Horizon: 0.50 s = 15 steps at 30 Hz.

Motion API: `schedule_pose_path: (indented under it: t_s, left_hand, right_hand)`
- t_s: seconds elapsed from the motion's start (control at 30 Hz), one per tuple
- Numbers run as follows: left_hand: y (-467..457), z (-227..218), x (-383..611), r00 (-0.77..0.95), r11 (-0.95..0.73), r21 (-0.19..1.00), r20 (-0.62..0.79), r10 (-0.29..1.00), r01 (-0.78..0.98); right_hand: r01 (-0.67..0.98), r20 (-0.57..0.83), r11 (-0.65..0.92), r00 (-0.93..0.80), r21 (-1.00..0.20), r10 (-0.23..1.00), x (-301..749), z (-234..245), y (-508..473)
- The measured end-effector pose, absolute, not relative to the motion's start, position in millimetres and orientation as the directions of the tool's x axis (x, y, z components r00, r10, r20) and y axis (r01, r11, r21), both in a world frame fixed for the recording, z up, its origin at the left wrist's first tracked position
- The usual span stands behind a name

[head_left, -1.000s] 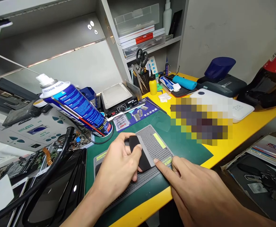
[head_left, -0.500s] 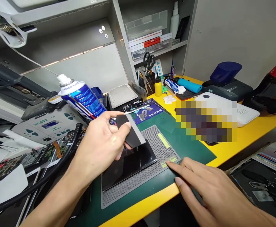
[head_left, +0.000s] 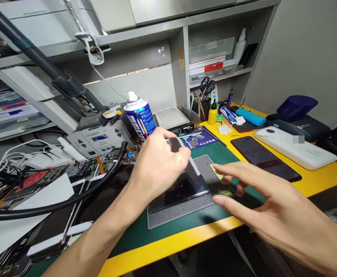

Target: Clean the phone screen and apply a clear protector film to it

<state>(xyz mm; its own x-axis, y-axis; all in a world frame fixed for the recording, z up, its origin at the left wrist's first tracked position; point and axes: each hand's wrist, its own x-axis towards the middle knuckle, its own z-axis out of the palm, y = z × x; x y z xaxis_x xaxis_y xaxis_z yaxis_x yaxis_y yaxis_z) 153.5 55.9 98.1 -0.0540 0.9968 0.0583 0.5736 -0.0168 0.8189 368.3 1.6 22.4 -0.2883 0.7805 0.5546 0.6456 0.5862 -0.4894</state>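
My left hand (head_left: 156, 169) is closed on a black squeegee with a grey edge (head_left: 182, 156), held above a dark phone (head_left: 180, 190). The phone lies flat on a grey honeycomb mat (head_left: 185, 206) on the green cutting mat (head_left: 145, 234). My right hand (head_left: 260, 204) hovers open over the mat's right edge, fingers stretched toward the left and holding nothing. A small yellow-green label (head_left: 216, 171) on the grey mat shows just past those fingertips.
A blue spray can (head_left: 139, 115) stands behind my left hand, next to a hot plate (head_left: 172, 119). A second phone (head_left: 263, 157) and a white power bank (head_left: 295, 148) lie on the yellow bench at right. Cables, a black hose (head_left: 70, 204) and circuit boards crowd the left.
The left hand lifted the squeegee off the phone and raised it. The right hand came up off the mat's corner and now hovers. The view swung left and up.
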Motion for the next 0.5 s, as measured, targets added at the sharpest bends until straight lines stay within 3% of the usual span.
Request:
schedule_pose_path:
  t_s: [0.13,0.27,0.5]
  left_hand:
    - [54.1,95.3,153.9,-0.028,-0.003,0.853,0.021,0.999,0.522]
    - [30.4,76.4,147.6,-0.018,0.103,0.897,-0.106,0.994,0.430]
    - [-18.4,25.4,161.1,0.029,0.240,0.940,-0.254,0.967,0.241]
  right_hand:
    - [0.652,0.576,0.634,-0.351,-0.415,0.738,368.9,30.6,12.0]
    - [0.700,0.577,0.622,-0.361,-0.352,0.733,364.8,18.6,3.6]
    - [0.632,0.688,0.773,-0.536,-0.058,0.490,346.0,-1.3,-28.1]
